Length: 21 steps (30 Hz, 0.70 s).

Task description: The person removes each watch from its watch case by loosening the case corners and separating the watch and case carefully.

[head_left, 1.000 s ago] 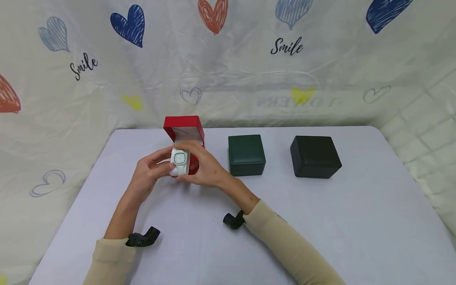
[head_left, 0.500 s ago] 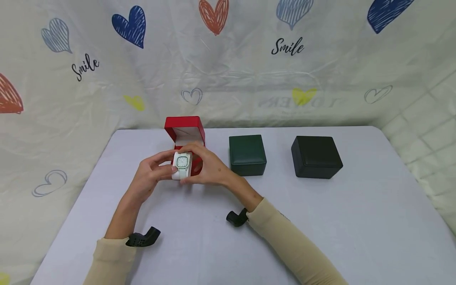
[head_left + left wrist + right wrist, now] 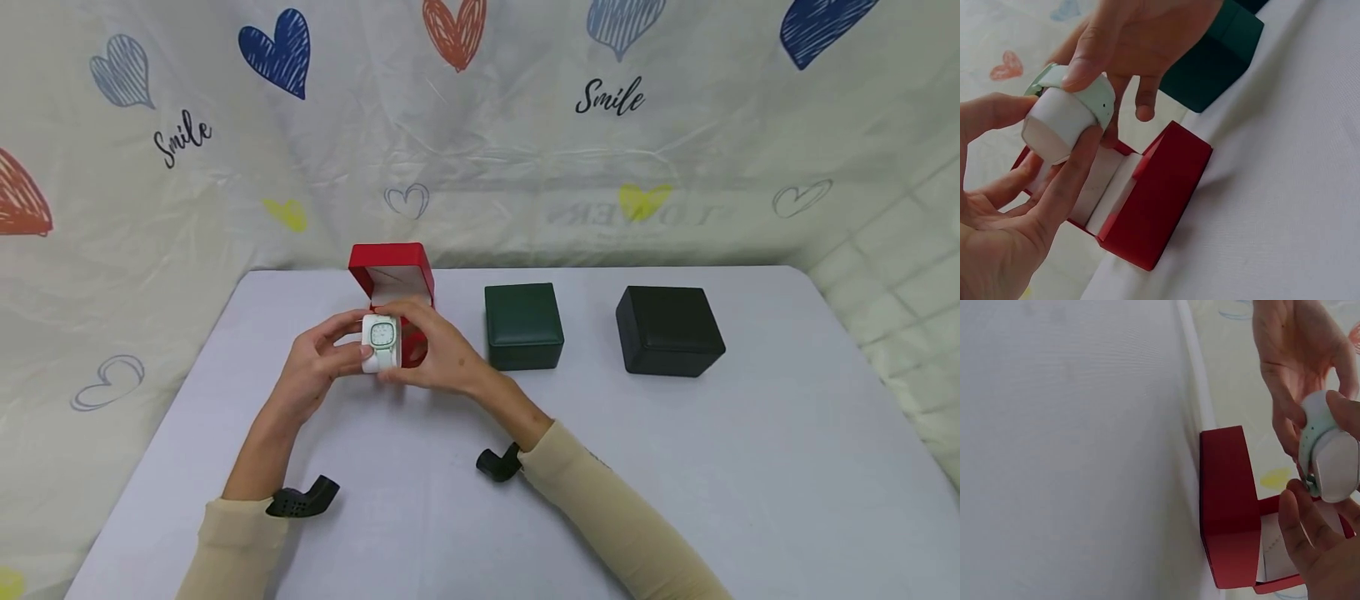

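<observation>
A watch with a square face and pale green strap is wrapped round a small white cushion. My left hand pinches the cushion from the left, between thumb and fingers. From the right, my right hand grips the same piece, its index finger along the top and thumb at the bottom edge. Right behind them an open red box stands with its lid up and a white lining inside. The wrist views show the watch and cushion held up over this box, whose front is partly hidden by the hands.
A closed dark green box sits to the right of the red one, close to the right forearm. Farther right is a closed black box. All stand on a white-covered table, with a heart-printed curtain behind.
The watch on its cushion dipped slightly toward the table's front, then rose back a little, both hands keeping hold of it. The boxes have not moved.
</observation>
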Tool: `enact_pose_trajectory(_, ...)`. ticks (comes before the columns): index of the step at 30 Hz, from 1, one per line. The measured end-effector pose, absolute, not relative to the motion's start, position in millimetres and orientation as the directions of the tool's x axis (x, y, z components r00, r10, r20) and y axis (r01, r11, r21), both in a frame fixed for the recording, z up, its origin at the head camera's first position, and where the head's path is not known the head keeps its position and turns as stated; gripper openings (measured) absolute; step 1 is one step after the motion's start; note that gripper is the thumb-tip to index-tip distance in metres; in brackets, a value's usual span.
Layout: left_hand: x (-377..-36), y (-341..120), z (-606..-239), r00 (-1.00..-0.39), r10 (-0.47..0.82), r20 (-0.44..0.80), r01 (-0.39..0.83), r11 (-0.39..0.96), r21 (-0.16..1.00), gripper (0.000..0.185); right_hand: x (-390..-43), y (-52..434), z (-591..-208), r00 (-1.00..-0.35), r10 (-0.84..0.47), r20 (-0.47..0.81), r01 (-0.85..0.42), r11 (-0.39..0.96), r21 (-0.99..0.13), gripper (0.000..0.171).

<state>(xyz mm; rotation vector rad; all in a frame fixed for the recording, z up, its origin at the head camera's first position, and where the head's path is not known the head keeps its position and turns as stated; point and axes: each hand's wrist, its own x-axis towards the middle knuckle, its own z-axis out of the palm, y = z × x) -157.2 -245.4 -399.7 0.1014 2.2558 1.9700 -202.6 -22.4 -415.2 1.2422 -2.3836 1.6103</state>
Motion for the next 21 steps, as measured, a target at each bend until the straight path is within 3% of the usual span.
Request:
enact_pose_trajectory(7, -157.4, -243.3, -402.7, -0.988, 0.147, -0.05, -0.033, 0.113, 0.993, 0.057, -198.8, -25.9, -418.5, -0.69, -0.556, 0.464, -0.634, 0.153, -0.758, 0.074)
enact_pose_trajectory(21, -159.4, -238.4, -406.1, -0.988, 0.137, -0.064, -0.043, 0.154, 0.987, 0.06, -198.4, -23.2, -419.6, -0.698, -0.563, 0.444, -0.623, 0.17, -0.764, 0.072)
